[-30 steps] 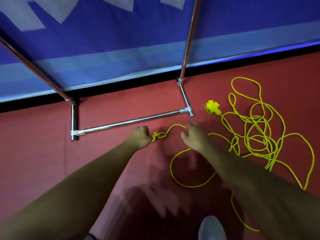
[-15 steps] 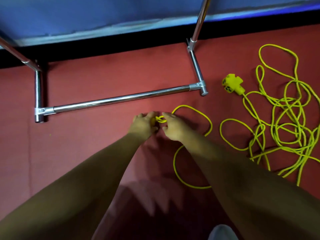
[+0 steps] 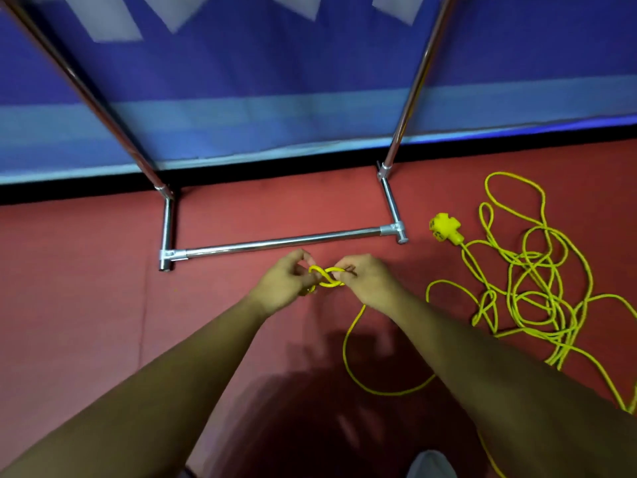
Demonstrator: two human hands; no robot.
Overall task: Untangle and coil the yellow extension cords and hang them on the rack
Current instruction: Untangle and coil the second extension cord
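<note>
Knotted yellow cord (image 3: 327,277), chrome rack (image 3: 275,243)

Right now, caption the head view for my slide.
Left hand and right hand pinch a knot in the yellow extension cord, its tangle lying beside the rack.

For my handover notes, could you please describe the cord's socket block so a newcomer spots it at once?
Find the chrome rack on the red floor; just right of its near right foot lies the yellow socket block. Unlike the thin tangled cord loops beside it, it is a chunky, cross-shaped lump.
</note>
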